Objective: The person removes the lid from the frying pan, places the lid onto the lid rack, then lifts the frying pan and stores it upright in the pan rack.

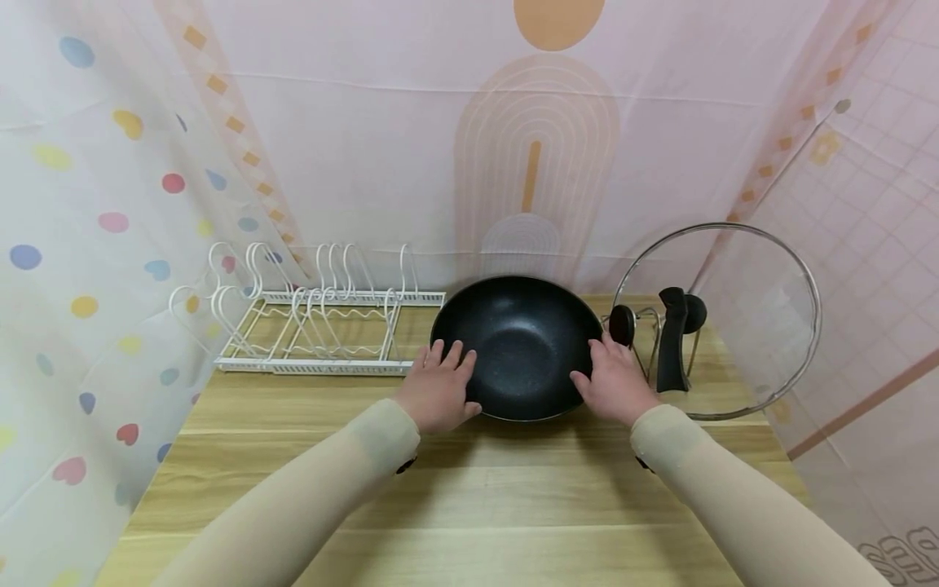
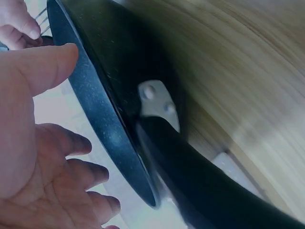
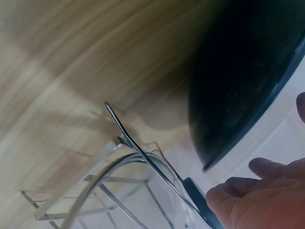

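Observation:
A black wok [image 1: 517,350] sits upright on the wooden table between my two hands. My left hand [image 1: 442,387] is over its left rim with fingers spread and straight. In the left wrist view the thumb [image 2: 57,67] lies close to the rim, and the wok's long black handle [image 2: 200,171], fixed by a riveted metal bracket [image 2: 158,102], passes below the palm. From above, that handle is hidden beneath the left hand and sleeve. My right hand [image 1: 616,379] is at the right rim, its fingers loosely extended and gripping nothing.
Left of the wok stands a white wire rack [image 1: 323,367] with curved dividers. Close by my right hand, a large glass lid [image 1: 814,318] with a metal rim and black handle [image 1: 672,342] stands upright in a metal wire stand [image 3: 102,157]. A patterned curtain [image 1: 367,163] hangs behind the table [image 1: 484,505].

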A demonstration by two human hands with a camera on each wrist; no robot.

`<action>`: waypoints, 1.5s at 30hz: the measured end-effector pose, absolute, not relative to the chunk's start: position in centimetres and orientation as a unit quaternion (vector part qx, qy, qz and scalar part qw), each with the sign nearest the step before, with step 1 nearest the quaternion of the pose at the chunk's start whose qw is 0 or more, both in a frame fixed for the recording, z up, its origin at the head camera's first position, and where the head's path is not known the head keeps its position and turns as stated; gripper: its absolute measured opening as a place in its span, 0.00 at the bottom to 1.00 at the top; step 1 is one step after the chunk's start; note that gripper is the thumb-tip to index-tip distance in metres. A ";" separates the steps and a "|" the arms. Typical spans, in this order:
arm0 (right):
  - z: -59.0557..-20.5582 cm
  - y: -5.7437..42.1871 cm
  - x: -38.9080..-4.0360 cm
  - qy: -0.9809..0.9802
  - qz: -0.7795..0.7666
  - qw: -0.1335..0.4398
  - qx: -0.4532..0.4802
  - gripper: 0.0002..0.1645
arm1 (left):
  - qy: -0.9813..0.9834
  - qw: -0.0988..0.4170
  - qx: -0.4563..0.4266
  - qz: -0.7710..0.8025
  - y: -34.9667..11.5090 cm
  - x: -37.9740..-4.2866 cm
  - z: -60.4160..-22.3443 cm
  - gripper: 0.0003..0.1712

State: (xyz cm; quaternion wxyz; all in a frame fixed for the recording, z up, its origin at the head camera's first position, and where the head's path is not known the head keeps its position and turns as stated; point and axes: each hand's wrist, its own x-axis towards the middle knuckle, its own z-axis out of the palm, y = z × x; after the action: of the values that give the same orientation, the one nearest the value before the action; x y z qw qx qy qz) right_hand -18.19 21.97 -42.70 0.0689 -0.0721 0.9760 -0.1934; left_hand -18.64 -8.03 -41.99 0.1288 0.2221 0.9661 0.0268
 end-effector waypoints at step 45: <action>-45.8 22.0 -18.6 0.967 -0.221 0.111 -0.054 0.47 | 0.944 0.217 0.226 0.105 -14.6 -16.1 -43.6 0.37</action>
State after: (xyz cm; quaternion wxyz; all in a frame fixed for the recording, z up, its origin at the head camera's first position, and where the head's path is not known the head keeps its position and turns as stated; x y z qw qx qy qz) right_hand -18.60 21.99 -45.80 0.1106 -0.0540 0.9675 -0.2211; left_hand -16.10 -14.56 -43.59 0.2173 0.2260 0.9437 0.1054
